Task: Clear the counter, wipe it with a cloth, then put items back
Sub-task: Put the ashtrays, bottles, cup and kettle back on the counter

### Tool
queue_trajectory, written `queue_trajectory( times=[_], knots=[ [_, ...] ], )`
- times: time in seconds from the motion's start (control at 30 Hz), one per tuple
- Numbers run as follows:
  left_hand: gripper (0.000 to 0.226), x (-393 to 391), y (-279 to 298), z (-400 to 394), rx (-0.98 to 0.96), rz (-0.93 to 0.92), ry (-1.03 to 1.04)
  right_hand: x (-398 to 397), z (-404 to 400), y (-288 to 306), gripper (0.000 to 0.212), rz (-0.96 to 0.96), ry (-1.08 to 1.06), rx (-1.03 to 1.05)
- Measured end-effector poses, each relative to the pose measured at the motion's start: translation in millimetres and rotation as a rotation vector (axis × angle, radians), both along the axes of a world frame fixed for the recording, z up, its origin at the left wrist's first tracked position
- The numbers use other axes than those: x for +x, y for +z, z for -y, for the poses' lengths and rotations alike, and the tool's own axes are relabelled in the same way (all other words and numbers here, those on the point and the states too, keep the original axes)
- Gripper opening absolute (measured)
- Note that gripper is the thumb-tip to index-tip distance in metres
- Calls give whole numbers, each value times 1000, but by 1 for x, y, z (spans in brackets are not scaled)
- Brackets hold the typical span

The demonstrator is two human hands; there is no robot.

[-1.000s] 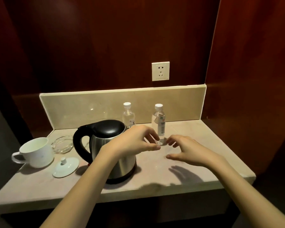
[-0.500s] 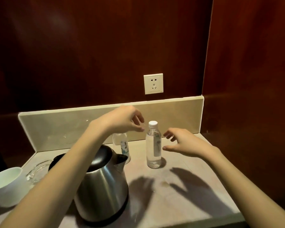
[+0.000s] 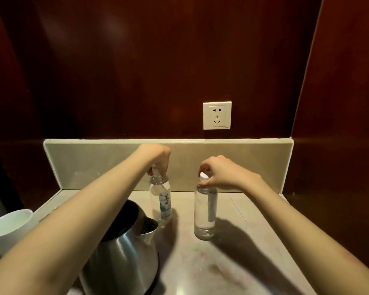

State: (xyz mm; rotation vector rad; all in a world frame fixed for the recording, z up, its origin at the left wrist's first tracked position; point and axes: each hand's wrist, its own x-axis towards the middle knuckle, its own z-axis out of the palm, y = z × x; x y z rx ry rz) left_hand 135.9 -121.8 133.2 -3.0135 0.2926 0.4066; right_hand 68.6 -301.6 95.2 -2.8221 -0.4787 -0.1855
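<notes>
On the counter (image 3: 232,262): two upright bottles.
Left hand (image 3: 158,156): pinches left bottle (image 3: 161,201) at its cap.
Right hand (image 3: 222,173): pinches right bottle (image 3: 205,211) at its neck.

Two clear bottles upright mid-frame on beige counter (image 3: 232,252): left bottle (image 3: 160,201) label facing camera, right bottle (image 3: 205,211) white cap. Steel kettle (image 3: 124,252) lower left, white cup (image 3: 9,228) far left edge.

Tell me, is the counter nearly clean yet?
Not yet. Nothing looks cleared: the steel kettle and white cup sit on the beige stone counter. Right now the left hand grips the labelled clear water bottle by its cap, the right hand the other clear bottle. Clearing, wiping and returning remain; no cloth shows.
</notes>
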Motion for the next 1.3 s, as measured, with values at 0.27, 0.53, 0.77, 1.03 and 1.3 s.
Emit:
queue_trajectory(
  times=[0.27, 0.53, 0.77, 1.03, 1.3],
  knots=[
    [26, 12, 3, 14, -91, -69, -52, 10, 22, 7, 30, 9, 106, -38],
    [25, 22, 23, 73, -238, -92, -240, 30, 83, 38, 25, -35, 0, -35],
    [25, 43, 22, 167, -300, -21, -440, 48, 149, 51, 26, -71, -229, -137],
    [28, 56, -1, 255, -239, 161, -636, 69, 187, 38, 21, -129, -475, -242],
    [32, 68, -15, 275, -230, 236, -723, 76, 205, 20, 20, -117, -526, -241]
  ],
)
